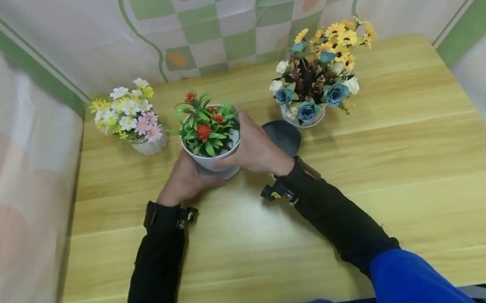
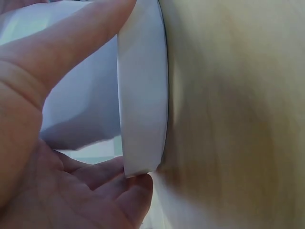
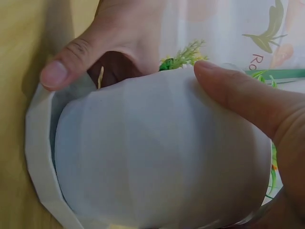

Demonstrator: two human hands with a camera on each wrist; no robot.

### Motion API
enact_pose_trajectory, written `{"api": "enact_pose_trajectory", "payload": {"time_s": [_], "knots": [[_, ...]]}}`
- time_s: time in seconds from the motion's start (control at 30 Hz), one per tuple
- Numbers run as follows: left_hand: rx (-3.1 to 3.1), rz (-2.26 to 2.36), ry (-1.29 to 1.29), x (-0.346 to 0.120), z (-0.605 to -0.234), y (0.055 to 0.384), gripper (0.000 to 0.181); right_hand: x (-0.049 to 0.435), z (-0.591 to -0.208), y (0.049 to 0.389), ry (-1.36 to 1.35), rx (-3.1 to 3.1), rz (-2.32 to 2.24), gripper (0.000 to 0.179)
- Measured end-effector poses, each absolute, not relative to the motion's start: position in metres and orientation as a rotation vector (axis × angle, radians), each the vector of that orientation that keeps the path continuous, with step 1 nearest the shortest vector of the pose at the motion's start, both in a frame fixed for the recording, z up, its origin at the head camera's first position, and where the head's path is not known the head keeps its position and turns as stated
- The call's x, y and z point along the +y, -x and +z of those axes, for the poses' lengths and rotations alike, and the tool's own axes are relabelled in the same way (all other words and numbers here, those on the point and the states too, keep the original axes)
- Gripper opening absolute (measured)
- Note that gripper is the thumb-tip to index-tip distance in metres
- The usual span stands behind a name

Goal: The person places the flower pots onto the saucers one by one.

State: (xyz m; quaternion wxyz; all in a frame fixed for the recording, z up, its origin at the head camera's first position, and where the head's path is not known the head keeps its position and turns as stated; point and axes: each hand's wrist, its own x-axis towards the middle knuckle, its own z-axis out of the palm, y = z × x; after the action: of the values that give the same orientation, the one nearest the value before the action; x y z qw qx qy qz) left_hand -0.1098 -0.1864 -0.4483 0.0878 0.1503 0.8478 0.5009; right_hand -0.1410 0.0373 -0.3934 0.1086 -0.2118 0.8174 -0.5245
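Observation:
A white flowerpot [image 1: 207, 162] with red flowers and green leaves stands between both hands, left of the table's middle. Its base sits inside a white faceted saucer [image 3: 40, 152]. My left hand [image 1: 186, 178] grips the saucer by its rim; in the left wrist view, thumb and fingers lie on opposite sides of the saucer [image 2: 143, 95]. With the right hand [image 1: 257, 144] I hold the pot's side, and the right wrist view shows that thumb lying along the pot wall [image 3: 157, 152]. Whether the saucer touches the wood cannot be told.
A dark grey round dish [image 1: 285, 137] lies right of my right hand. Behind it stands a white pot of blue and yellow flowers [image 1: 307, 110]. Another pot with white, yellow and pink flowers [image 1: 150, 145] is at the back left. Printed cloth [image 1: 237, 16] hangs behind the wooden table [image 1: 393, 176].

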Motion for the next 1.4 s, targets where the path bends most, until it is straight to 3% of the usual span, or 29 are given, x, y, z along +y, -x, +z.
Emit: {"api": "enact_pose_trajectory", "payload": {"time_s": [0.9, 1.4], "knots": [[2.448, 1.585, -0.496, -0.182, -0.434, 0.107, 0.128, 0.055, -0.405, 0.146, 0.549, 2.331, -1.351, 0.155], [2.467, 1.538, -0.472, -0.188, -0.446, 0.111, 0.122, 0.060, -0.418, 0.163, 0.874, 2.024, -1.582, 0.124]]}}
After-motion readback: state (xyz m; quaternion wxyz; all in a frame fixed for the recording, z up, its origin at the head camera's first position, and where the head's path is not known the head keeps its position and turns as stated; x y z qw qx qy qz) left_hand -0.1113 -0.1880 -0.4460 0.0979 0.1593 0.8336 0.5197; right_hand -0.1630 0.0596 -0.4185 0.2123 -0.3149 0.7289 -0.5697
